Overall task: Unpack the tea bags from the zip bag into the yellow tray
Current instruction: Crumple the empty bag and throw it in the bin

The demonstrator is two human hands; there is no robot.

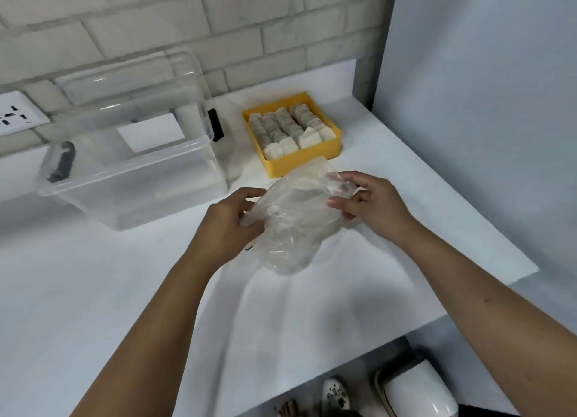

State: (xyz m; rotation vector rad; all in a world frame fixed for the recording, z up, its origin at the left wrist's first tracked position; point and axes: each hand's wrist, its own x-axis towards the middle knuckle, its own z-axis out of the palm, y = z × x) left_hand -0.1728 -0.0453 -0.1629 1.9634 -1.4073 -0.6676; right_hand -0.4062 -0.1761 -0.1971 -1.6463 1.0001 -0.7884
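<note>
holding zip bag [290, 220], between both hands

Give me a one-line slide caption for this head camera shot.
Both hands hold a clear zip bag near the yellow tray of tea bags.

Cannot tell whether anything remains inside the crumpled zip bag [288, 220]; film too creased and cloudy. Left hand [229, 221] fingertips partly veiled behind the bag's near edge; right hand [370, 202] fingertips tucked into its top fold. Front edge of the yellow tray [304, 162] partly covered by the bag. Lower tea bags [288, 129] buried under the upper rows, count unreadable. Wall socket [17, 113] cut off at the left edge. Both forearms cropped by the bottom and right borders. Objects under the tabletop [109, 276] cropped and too blurred to identify.
</note>
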